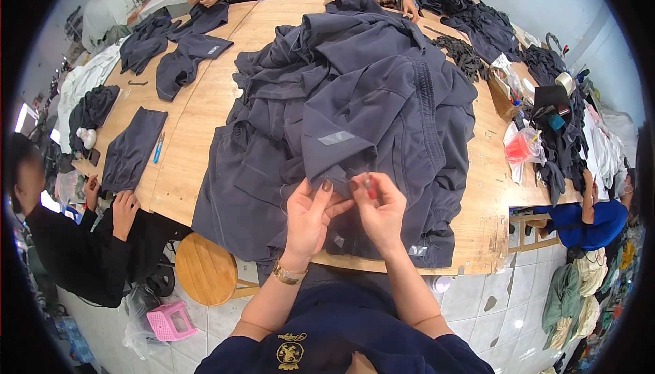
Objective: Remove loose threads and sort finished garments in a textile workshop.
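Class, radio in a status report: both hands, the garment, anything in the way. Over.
Left hand pinching dark grey fabric garment. Right hand holding small red tool at the cloth. Heaped pile crowds wooden table.

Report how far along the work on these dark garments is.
Possibly done: flat folded pieces lie at the table's left side, though I can't confirm they're finished. In hand: the left hand pinches the edge of the top garment while the right hand holds a small red tool against it. Left: the big heap under it looks unsorted.
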